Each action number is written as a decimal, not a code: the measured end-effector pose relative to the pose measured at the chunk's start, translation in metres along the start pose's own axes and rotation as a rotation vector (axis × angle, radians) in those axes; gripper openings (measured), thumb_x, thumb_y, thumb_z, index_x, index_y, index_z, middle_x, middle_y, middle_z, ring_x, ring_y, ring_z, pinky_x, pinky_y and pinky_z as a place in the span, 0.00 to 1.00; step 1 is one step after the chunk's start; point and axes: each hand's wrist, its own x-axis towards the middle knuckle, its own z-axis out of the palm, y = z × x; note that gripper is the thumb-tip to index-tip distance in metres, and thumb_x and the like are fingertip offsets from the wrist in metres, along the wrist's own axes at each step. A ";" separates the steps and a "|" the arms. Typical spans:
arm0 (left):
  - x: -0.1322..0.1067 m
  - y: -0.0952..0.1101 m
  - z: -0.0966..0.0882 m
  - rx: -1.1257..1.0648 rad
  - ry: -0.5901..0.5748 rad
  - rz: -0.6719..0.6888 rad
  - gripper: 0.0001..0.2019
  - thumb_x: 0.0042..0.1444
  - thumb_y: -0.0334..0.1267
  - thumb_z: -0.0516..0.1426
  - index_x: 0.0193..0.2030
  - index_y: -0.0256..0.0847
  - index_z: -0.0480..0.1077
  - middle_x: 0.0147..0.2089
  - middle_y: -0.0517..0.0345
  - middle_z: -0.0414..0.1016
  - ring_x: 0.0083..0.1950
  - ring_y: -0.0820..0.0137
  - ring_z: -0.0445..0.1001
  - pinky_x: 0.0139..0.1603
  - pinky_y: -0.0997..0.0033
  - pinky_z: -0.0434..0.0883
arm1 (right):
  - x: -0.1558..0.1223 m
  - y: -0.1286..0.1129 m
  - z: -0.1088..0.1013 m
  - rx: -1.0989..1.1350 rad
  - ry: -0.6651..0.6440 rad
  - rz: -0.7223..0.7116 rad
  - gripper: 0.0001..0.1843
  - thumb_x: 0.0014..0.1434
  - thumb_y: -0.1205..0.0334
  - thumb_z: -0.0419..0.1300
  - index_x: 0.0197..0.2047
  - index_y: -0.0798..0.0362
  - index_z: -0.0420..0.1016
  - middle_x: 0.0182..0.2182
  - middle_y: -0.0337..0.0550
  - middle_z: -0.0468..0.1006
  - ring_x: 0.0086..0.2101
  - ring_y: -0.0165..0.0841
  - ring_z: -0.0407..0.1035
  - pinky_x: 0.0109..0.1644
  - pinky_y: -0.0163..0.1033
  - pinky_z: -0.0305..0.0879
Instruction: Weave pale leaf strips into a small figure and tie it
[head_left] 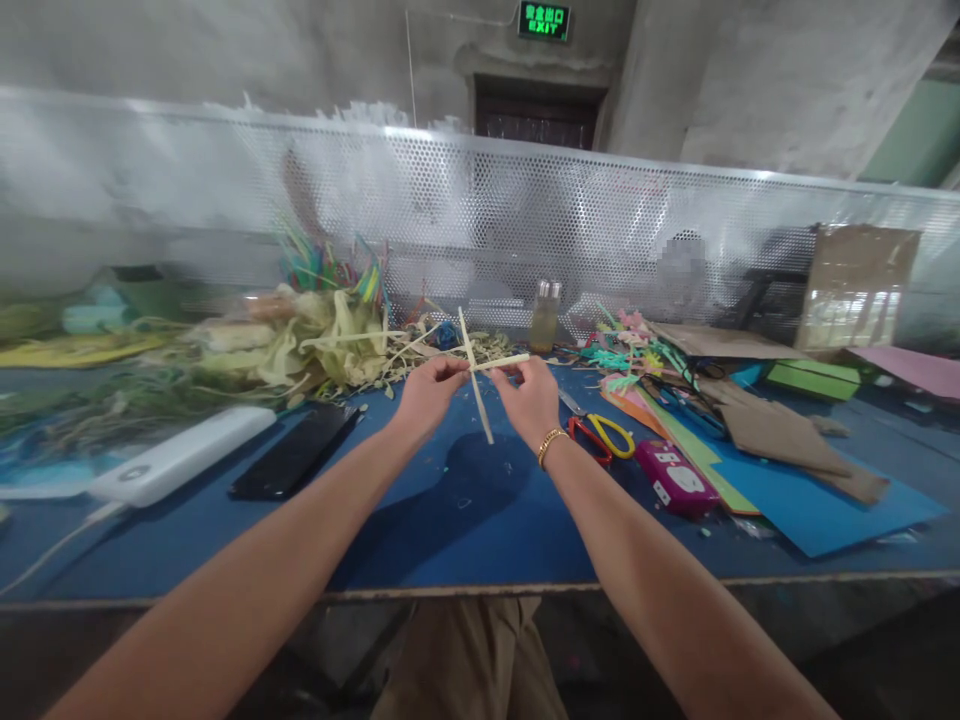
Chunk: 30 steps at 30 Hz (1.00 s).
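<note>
Two thin pale yellow-green strips form a cross above the blue table [465, 540]. The longer strip [482, 407] runs roughly up and down, while the shorter strip [510, 361] lies across it to the right. My left hand [433, 392] pinches at the crossing from the left. On the other side, my right hand [530, 398], with a gold bracelet [550, 443] at the wrist, has thumb and fingers closed on the shorter strip. What lies between my left fingertips is partly hidden. Scissors [600, 437] with red and yellow handles lie right of my right hand.
At left are a black phone [296, 452], a white power strip [184, 455] with its cable, and piled pale husks [322, 340]. A purple box [675, 478], coloured paper [817, 510] and cardboard [787, 425] lie right. A bottle [545, 318] stands before the perforated metal screen [435, 190].
</note>
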 end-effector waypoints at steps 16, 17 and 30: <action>-0.002 0.013 -0.017 0.748 0.032 0.415 0.09 0.54 0.34 0.56 0.36 0.46 0.78 0.40 0.54 0.80 0.45 0.59 0.74 0.49 0.58 0.66 | -0.007 -0.019 -0.007 -0.087 -0.204 -0.037 0.12 0.59 0.52 0.56 0.37 0.51 0.75 0.32 0.40 0.79 0.35 0.32 0.71 0.51 0.43 0.54; -0.002 0.014 -0.017 0.759 0.030 0.421 0.09 0.53 0.34 0.56 0.36 0.46 0.78 0.39 0.54 0.80 0.45 0.59 0.74 0.50 0.57 0.66 | -0.007 -0.018 -0.006 -0.045 -0.214 -0.019 0.14 0.60 0.51 0.55 0.36 0.51 0.75 0.31 0.40 0.79 0.34 0.32 0.71 0.47 0.41 0.57; -0.008 0.019 -0.009 0.684 0.098 0.482 0.14 0.54 0.38 0.59 0.48 0.47 0.74 0.51 0.50 0.73 0.56 0.55 0.67 0.60 0.51 0.57 | -0.004 0.002 0.010 0.027 -0.315 0.055 0.11 0.58 0.66 0.51 0.28 0.52 0.72 0.26 0.40 0.76 0.29 0.30 0.68 0.34 0.34 0.59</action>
